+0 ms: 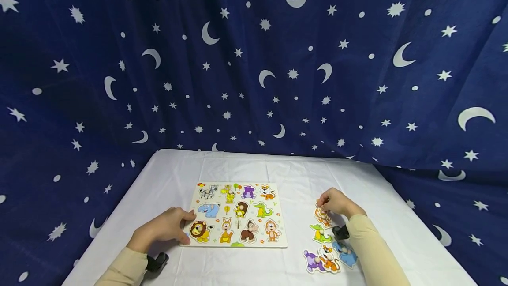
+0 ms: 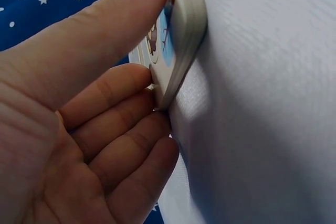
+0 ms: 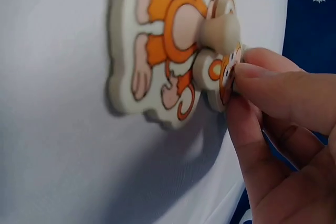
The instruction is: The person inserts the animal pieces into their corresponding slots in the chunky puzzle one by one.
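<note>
A wooden animal puzzle board lies flat on the white table. My left hand rests at its left edge, thumb by the front corner and index fingertip over the edge. From the left wrist, the fingertips touch the board's side, loosely bent. At the right, my right hand pinches a monkey puzzle piece by its head, between thumb and fingers. In the right wrist view the monkey piece is tilted over the cloth, its wooden knob standing out.
Nearer the front lie a crocodile piece, a purple hippo piece, a tiger piece overlapping it, and an elephant piece beside the right forearm. A dark blue curtain with moons and stars stands behind the table.
</note>
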Action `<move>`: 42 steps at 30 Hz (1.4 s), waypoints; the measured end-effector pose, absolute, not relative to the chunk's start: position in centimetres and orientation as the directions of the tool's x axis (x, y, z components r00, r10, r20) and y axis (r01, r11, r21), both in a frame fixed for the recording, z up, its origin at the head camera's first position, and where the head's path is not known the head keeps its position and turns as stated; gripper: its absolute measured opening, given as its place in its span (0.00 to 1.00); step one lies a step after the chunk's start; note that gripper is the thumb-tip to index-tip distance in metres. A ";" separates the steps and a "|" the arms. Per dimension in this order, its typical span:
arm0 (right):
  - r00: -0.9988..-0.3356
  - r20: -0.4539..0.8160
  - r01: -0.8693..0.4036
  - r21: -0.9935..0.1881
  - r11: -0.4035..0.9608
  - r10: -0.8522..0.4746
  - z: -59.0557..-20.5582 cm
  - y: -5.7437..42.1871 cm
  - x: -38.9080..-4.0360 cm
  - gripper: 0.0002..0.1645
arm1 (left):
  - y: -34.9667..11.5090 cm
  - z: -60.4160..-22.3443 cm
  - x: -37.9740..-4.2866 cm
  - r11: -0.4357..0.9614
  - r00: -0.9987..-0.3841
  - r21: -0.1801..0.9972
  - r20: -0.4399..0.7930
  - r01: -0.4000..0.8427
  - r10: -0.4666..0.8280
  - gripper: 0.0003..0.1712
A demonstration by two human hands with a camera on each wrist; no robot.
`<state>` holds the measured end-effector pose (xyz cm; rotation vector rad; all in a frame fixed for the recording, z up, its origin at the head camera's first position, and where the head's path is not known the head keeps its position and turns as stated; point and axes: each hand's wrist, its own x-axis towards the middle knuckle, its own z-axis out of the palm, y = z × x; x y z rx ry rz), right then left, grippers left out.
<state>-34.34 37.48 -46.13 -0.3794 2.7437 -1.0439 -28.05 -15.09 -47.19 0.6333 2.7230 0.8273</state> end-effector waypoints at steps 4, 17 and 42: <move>-0.947 -0.096 -0.170 -0.663 0.729 -0.308 -46.1 37.6 -34.5 0.11 | -15.2 -47.2 -28.0 0.749 -0.881 0.569 -0.086 0.340 0.465 0.42; -0.944 -0.071 -0.212 -0.616 0.759 -0.321 -46.1 38.1 -34.6 0.04 | -15.2 -46.8 -28.2 0.764 -0.889 0.547 -0.072 0.343 0.451 0.37; -0.952 0.068 -0.276 -0.613 0.741 -0.298 -45.5 33.6 -33.1 0.05 | -15.1 -47.0 -28.2 0.759 -0.888 0.574 -0.113 0.307 0.445 0.39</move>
